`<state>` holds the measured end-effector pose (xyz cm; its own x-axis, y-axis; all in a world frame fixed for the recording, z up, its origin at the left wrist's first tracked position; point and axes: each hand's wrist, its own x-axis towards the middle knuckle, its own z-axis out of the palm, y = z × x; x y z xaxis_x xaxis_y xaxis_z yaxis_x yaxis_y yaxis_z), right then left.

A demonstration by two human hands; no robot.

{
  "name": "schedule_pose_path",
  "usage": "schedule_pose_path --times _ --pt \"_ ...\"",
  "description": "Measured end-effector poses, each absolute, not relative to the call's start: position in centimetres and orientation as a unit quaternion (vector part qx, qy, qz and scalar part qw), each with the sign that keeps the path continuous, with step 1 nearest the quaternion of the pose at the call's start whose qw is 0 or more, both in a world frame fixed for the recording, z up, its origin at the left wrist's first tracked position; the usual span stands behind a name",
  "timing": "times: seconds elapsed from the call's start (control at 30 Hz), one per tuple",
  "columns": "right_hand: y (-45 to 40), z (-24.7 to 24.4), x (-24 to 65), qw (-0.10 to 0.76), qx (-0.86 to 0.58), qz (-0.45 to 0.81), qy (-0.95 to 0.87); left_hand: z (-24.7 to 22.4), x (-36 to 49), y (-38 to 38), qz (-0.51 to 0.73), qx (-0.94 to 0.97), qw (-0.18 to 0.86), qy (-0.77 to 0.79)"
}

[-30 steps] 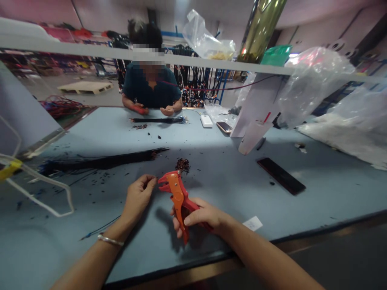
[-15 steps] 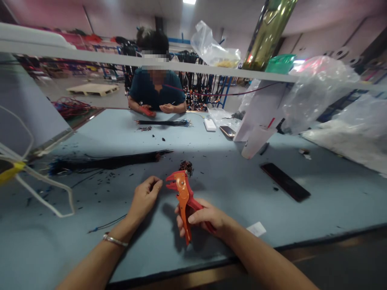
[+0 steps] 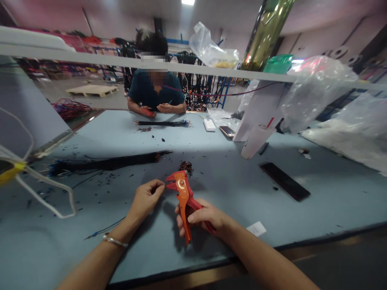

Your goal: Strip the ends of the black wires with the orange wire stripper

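Observation:
My right hand (image 3: 201, 217) is wrapped round the handles of an orange and red wire stripper (image 3: 183, 195), whose jaws point left. At those jaws, my left hand (image 3: 148, 196) is closed in a pinch on a thin black wire (image 3: 110, 225); the wire's blue-tipped end trails out below the wrist onto the table. A long bundle of black wires (image 3: 111, 162) lies beyond my left hand. Behind the stripper's head is a small pile of dark and copper-coloured scraps (image 3: 186, 167).
Across the table (image 3: 229, 225) a person (image 3: 155, 88) sits holding a red tool near another wire bundle (image 3: 165, 123). A black phone (image 3: 285, 181), a cup (image 3: 256, 141) and plastic bags (image 3: 320, 92) are at the right. White cable loops (image 3: 48, 201) hang at the left.
My left hand has moved slightly right, so its fingertips now meet the stripper's jaws. The trailing wire has shifted slightly. Across the table, a thin item now shows in the person's hand.

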<state>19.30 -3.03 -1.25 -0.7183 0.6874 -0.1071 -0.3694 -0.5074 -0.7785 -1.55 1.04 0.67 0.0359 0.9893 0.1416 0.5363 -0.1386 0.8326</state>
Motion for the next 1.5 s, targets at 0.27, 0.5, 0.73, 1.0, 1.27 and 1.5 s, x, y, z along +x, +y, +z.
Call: schedule_pose_path --times 0.27,0.5,0.73,1.0,1.27,1.5 --pt "-3.01 -1.19 19.43 0.307 -0.203 0.842 -0.395 0.75 -1.52 0.97 0.433 0.623 0.297 0.58" --pt "-3.09 -1.3 19.62 0.303 -0.206 0.845 -0.389 0.76 -1.41 0.8 0.446 0.585 0.373 0.565" --pt "-3.09 -1.04 19.62 0.302 -0.21 0.847 -0.384 0.78 -1.54 0.78 0.432 0.593 0.383 0.561" --pt "-3.0 -1.49 19.67 0.313 -0.203 0.853 -0.365 0.19 -1.68 0.84 0.435 0.575 0.423 0.548" --pt "-2.91 -1.73 19.64 0.321 -0.201 0.854 -0.358 1.04 -1.07 0.63 0.45 0.591 0.391 0.544" --pt "-3.05 -1.43 19.64 0.319 -0.211 0.847 -0.369 0.7 -1.03 0.75 0.438 0.598 0.398 0.541"
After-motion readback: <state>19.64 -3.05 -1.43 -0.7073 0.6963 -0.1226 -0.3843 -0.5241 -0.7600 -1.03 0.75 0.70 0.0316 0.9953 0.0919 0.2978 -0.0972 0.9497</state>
